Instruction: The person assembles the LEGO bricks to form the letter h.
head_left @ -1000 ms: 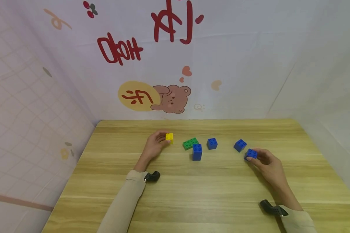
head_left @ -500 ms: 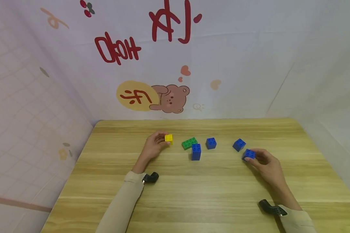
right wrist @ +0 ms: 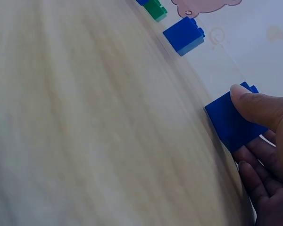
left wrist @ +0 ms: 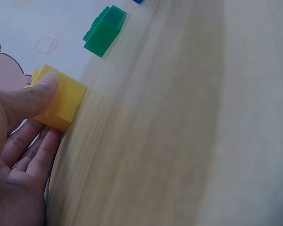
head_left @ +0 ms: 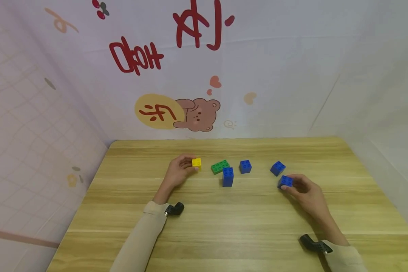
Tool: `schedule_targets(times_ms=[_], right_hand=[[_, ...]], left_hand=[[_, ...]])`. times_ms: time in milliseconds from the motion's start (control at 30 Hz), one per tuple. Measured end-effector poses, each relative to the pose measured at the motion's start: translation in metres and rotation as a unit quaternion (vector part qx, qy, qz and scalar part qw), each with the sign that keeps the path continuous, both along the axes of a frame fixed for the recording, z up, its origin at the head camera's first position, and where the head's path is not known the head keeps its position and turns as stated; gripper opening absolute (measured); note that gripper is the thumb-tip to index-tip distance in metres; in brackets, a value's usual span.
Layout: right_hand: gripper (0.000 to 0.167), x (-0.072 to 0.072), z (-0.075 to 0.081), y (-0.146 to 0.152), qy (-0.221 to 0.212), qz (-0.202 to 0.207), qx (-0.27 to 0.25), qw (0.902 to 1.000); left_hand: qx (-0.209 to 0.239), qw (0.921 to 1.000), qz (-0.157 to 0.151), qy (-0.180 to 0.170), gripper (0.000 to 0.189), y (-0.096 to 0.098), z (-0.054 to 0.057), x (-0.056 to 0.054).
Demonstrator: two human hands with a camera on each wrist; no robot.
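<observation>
On the left of the table, the left hand (head_left: 177, 172) pinches a yellow building block (head_left: 197, 164) between thumb and fingers; the left wrist view shows the thumb across the side of the yellow block (left wrist: 63, 101). To the right, the right hand (head_left: 309, 194) holds a blue block (head_left: 285, 182) the same way, its thumb on the near side of the blue block (right wrist: 231, 117) in the right wrist view. Just behind that held block sits another blue block (head_left: 278, 168), apart from it in the head view. Both held blocks are at or near the tabletop.
Between the hands stand a flat green block (head_left: 220, 166), a taller blue block (head_left: 227, 177) in front of it, and a small blue block (head_left: 245, 166). The wooden table (head_left: 238, 226) ends at a printed white cloth (head_left: 272, 75) behind.
The right hand has moved left with its blue block, widening the gap to the block behind. The left hand keeps hold of the yellow block, nearly still. The head view shifts slightly.
</observation>
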State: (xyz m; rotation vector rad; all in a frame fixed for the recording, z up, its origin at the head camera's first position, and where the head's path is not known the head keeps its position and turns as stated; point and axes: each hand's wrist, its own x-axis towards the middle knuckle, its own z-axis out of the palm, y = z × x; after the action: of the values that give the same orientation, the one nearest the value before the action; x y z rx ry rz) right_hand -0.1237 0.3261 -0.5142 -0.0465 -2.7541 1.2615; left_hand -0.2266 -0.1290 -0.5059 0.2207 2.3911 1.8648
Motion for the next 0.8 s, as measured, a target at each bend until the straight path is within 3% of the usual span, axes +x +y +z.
schedule_targets(times_ms=[600,800], right_hand=[[0.041,0.005,0.001,-0.017,0.001,0.029,-0.016,0.9994],[0.04,0.005,0.003,-0.023,0.004,0.031,-0.014,0.9994]], left_hand=[[-0.014,0.9997,0.008,-0.021,0.039,0.004,0.002,0.015],[-0.007,0.9999,0.008,-0.012,0.04,0.006,0.001,0.018]])
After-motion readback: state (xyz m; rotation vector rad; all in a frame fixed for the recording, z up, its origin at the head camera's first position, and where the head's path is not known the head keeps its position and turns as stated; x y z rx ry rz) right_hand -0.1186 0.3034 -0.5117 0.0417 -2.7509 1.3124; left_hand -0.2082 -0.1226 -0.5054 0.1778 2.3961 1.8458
